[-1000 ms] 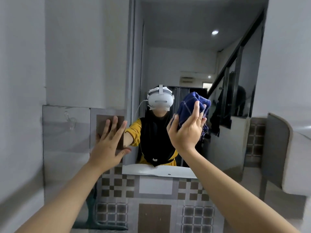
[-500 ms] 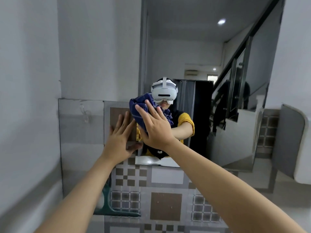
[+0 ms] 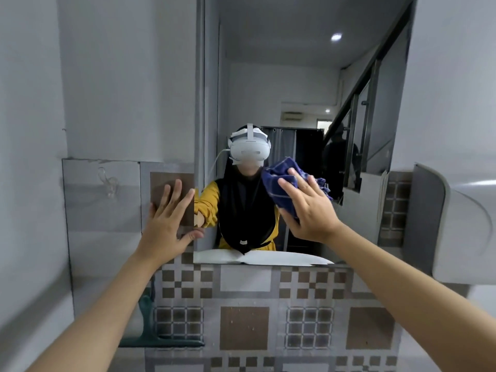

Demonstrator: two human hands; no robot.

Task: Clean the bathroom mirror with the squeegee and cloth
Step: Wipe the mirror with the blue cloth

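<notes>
Your right hand [image 3: 308, 208] presses the blue cloth [image 3: 281, 183] flat-fingered against the mirror [image 3: 295, 76]; your left hand [image 3: 167, 224] rests, fingers spread, on the tiled wall [image 3: 241, 291].

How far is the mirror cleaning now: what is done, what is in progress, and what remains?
Done: hard to judge; the mirror shows no obvious streaks, but its upper part looks out of reach of this wipe. In hand: the right hand presses the blue cloth flat on the glass, while the left hand braces on the wall tile at the mirror's edge. Left: the green squeegee lies unused below.
</notes>
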